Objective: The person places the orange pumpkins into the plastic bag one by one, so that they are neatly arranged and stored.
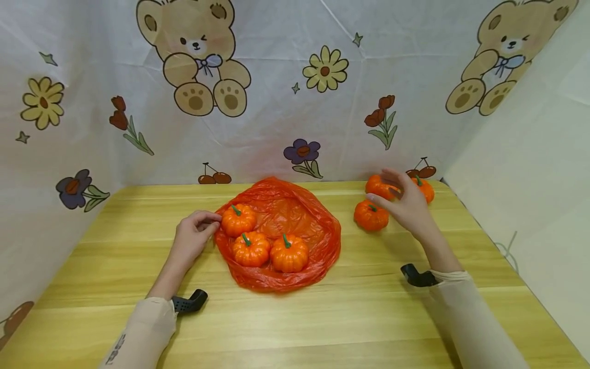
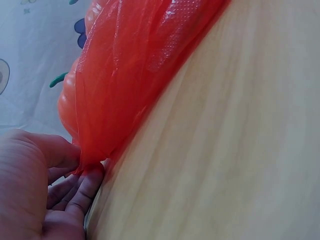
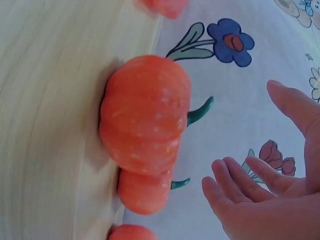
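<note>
At nine o'clock, the left hand (image 1: 191, 236) pinches a red plastic bag (image 1: 276, 281); at three, the right hand (image 1: 407, 203) gapes near ribbed orange pumpkins (image 1: 371, 217).

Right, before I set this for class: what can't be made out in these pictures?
- Head view: left side of the rightmost orange ribbed pumpkin, behind the right hand.
- Head view: dark marks on the beige left sleeve, too small to read.
- Left wrist: much of the lower bagged pumpkin, behind the thin red plastic bag.
- Right wrist: lowest pumpkin, cut off by the bottom edge.
</note>
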A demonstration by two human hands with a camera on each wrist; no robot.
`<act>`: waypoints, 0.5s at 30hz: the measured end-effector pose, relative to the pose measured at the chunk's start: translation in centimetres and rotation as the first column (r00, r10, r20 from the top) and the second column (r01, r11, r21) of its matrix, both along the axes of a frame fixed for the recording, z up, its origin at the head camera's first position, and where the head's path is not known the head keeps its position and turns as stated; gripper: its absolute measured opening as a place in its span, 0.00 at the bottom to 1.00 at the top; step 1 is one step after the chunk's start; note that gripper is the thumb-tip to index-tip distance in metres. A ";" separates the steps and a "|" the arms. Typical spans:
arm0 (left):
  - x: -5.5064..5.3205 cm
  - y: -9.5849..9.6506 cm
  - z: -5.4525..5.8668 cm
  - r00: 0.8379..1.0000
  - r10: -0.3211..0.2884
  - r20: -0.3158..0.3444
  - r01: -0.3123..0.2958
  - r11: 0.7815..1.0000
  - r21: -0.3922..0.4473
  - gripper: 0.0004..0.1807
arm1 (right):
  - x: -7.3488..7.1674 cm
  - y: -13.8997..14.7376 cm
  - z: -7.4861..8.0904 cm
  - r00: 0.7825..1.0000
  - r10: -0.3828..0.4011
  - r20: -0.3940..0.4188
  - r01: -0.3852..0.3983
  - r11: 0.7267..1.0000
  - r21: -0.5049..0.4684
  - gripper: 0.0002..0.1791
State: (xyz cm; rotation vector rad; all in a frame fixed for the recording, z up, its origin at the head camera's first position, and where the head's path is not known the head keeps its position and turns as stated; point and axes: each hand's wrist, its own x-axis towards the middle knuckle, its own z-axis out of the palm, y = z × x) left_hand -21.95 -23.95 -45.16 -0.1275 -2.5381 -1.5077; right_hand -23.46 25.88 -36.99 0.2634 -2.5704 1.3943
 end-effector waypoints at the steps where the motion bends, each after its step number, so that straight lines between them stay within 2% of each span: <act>1: 0.0 0.0 0.0 1.000 -0.001 0.000 0.000 1.000 0.001 0.10 | -0.1 0.2 -0.1 1.000 -0.001 -0.007 0.001 1.000 0.003 0.44; 15: 0.0 -0.1 0.0 1.000 -0.005 0.001 0.005 1.000 -0.005 0.10 | -0.1 1.4 -1.1 1.000 -0.008 0.008 0.007 0.994 0.113 0.43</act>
